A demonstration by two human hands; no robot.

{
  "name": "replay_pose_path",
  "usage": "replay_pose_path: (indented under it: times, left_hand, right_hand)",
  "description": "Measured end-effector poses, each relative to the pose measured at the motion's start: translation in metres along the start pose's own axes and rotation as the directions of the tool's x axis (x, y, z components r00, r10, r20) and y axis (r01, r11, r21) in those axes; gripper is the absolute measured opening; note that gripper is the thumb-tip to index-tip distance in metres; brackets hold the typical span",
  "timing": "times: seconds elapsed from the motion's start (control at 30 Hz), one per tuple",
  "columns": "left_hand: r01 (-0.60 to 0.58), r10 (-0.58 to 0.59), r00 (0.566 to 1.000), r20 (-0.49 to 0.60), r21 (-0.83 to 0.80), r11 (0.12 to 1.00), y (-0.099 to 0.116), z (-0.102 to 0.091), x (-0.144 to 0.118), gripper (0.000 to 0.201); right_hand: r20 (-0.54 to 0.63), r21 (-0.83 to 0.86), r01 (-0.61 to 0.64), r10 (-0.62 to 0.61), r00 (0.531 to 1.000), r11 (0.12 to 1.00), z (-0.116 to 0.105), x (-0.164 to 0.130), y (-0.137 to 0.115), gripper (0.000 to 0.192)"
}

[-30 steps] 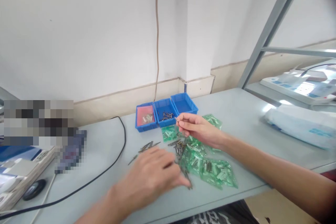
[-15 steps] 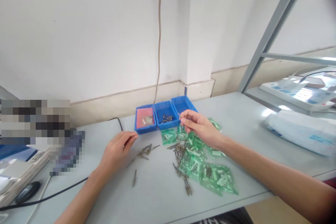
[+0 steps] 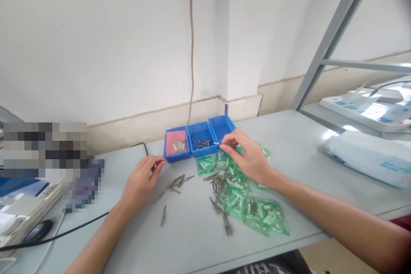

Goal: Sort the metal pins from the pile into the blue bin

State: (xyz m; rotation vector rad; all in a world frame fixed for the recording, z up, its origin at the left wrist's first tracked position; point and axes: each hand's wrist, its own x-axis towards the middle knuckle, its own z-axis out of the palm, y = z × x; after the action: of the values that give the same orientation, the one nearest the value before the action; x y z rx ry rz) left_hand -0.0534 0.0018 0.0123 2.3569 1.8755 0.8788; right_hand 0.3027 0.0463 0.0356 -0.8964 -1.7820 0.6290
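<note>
My right hand (image 3: 248,154) pinches a small slim metal pin (image 3: 216,143) between thumb and fingertips. The pin points left, over the edge of the middle blue bin (image 3: 207,152), where several metal pins lie. Close to the front left corner of the left blue bin (image 3: 177,158) is my left hand (image 3: 141,178), its fingertips pressed together; anything between them is too small to make out. A loose group of metal pins (image 3: 181,180) lies on the table right of that hand. Under and before my right hand are more pins (image 3: 218,185) and green plastic bags (image 3: 255,220) of metal parts.
The right blue bin (image 3: 221,126) stands against the middle one. Pink material (image 3: 173,138) lines the left bin. One single pin (image 3: 163,215) lies nearer me. Black cable (image 3: 80,225) crosses the table's left side; a white package (image 3: 362,158) lies at right.
My right hand has moved slightly left and down, and the pin in it now shows beside the middle bin. My left hand is nearly still. The view has shifted a little.
</note>
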Motion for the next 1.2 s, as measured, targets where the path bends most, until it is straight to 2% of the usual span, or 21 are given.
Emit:
replay_pose_path:
  times: [0.17, 0.37, 0.6, 0.77, 0.83, 0.97, 1.07, 1.13, 1.2]
  left_hand:
    - [-0.017, 0.017, 1.0, -0.026, 0.022, 1.0, -0.001, 0.004, 0.001, 0.034]
    - [-0.026, 0.027, 0.999, -0.035, 0.021, 0.999, -0.002, 0.006, 0.001, 0.037]
    - [-0.025, 0.017, 0.997, 0.081, 0.1, 0.995, -0.006, 0.006, 0.003, 0.046]
    - [-0.016, 0.005, 0.992, 0.124, 0.085, 0.996, -0.005, 0.005, 0.003, 0.042]
    - [-0.008, -0.001, 0.98, 0.2, 0.042, 0.999, -0.005, 0.001, 0.003, 0.038]
    - [0.055, -0.046, 0.921, 0.386, -0.013, 0.998, -0.006, -0.005, 0.005, 0.033]
    - [0.084, -0.078, 0.915, 0.396, 0.002, 0.996, -0.006, -0.005, 0.006, 0.031]
    - [0.083, -0.08, 0.915, 0.394, 0.011, 0.997, -0.006, -0.003, 0.005, 0.03]
    - [0.082, -0.081, 0.914, 0.397, 0.014, 0.997, -0.005, -0.002, 0.005, 0.03]
  right_hand:
    - [0.069, 0.163, -0.128, 0.118, 0.991, 0.978, 0.001, 0.004, 0.0, 0.029]
    - [0.147, 0.394, -0.278, 0.238, 0.96, 0.876, 0.001, 0.008, -0.001, 0.036]
    - [0.119, 0.383, -0.274, 0.247, 0.962, 0.882, 0.004, 0.005, -0.004, 0.041]
    - [0.154, 0.39, -0.355, 0.32, 0.935, 0.85, 0.006, 0.003, -0.003, 0.049]
    - [0.174, 0.423, -0.371, 0.328, 0.929, 0.827, 0.007, 0.003, -0.003, 0.048]
    - [0.149, 0.415, -0.315, 0.278, 0.949, 0.854, 0.009, 0.002, -0.003, 0.036]
    - [0.081, 0.321, -0.206, 0.19, 0.978, 0.924, 0.011, 0.0, -0.001, 0.023]
    - [0.028, 0.192, -0.102, 0.098, 0.995, 0.976, 0.011, -0.002, 0.001, 0.014]
    - [0.026, 0.046, 0.014, -0.016, 1.0, 0.999, 0.01, -0.005, 0.001, 0.008]
